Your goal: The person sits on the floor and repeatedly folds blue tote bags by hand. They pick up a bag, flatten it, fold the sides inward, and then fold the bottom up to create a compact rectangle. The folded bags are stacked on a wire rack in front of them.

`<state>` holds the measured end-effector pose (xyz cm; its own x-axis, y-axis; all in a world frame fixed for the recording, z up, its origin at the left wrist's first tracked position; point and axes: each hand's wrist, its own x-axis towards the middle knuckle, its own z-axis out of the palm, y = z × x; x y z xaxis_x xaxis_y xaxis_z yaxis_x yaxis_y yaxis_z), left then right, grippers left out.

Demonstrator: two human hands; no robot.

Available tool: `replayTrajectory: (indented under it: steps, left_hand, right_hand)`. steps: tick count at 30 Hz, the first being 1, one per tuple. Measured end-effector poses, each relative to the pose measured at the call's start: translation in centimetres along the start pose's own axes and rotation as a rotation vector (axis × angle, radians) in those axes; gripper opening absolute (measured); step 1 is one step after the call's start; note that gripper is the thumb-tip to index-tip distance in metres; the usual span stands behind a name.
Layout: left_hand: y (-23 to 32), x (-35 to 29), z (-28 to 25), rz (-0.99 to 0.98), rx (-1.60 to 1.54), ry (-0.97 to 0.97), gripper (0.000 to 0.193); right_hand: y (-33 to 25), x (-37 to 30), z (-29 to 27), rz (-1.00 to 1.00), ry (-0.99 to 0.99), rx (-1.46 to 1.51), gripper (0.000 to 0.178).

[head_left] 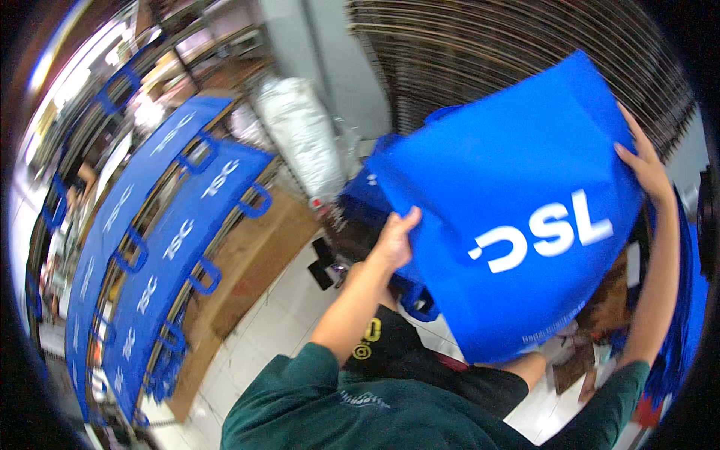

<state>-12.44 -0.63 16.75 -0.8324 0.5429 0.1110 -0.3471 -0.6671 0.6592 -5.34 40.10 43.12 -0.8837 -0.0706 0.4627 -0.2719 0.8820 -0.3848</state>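
A large blue fabric tote bag [510,195] with white lettering is stretched out in front of me, tilted, its print upside down. My left hand [397,238] grips its left edge, thumb up on the front face and fingers hidden behind the cloth. At the upper right edge, my right hand [643,166] holds the bag, thumb on the front and the other fingers partly behind it. A blue handle loop [420,306] hangs below the left side, and more blue cloth [371,191] shows behind the bag.
To the left, rows of blue bags [176,240] with handles lie along long boards beside a brown table [240,270]. A rack of stacked thin trays [480,67] stands ahead. Nearby is a white plastic-wrapped bundle [304,139]. More blue bags [686,300] hang at the right.
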Motion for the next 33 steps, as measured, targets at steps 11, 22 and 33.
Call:
replayTrajectory:
  steps: [11,22,33]
  left_hand:
    - [0.8,15.0,14.1,0.267,0.522,0.117,0.028]
    - [8.9,11.5,16.1,0.589,0.156,0.286,0.023]
    - [21.0,3.9,4.1,0.713,0.187,0.412,0.025]
  right_hand:
    - [-1.4,-25.0,12.1,0.377,0.505,0.504,0.058]
    - [-12.0,-29.3,33.1,0.877,-0.399,2.285,0.1]
    - [-12.2,-12.8,28.5,0.83,0.066,1.768,0.063]
